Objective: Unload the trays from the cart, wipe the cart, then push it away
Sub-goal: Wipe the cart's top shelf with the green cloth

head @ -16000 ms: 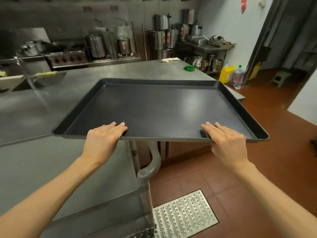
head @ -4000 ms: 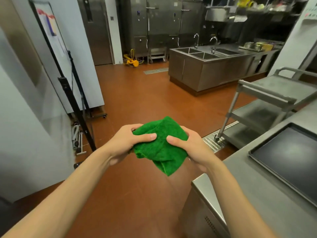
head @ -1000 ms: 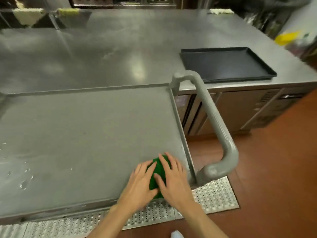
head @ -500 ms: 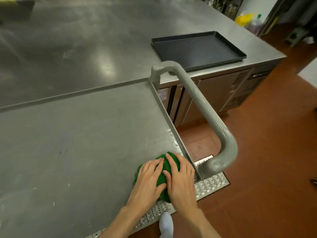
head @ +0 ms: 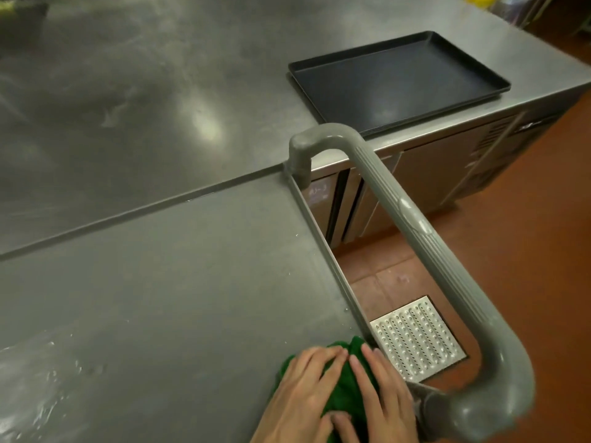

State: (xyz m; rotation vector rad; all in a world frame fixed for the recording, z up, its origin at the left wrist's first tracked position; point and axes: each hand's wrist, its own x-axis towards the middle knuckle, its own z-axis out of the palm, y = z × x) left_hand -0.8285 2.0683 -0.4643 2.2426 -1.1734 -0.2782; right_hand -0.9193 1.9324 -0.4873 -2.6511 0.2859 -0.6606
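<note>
No text is readable; the cabinet display (head: 320, 192) shows only blurred characters.

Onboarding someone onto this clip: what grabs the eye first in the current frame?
Both hands, left hand and right hand, press flat on a green cloth at the near right corner of the cart top. The thick grey cart handle arcs across the right side over the red floor. Beyond it, black trays sit stacked on the steel counter.
</note>
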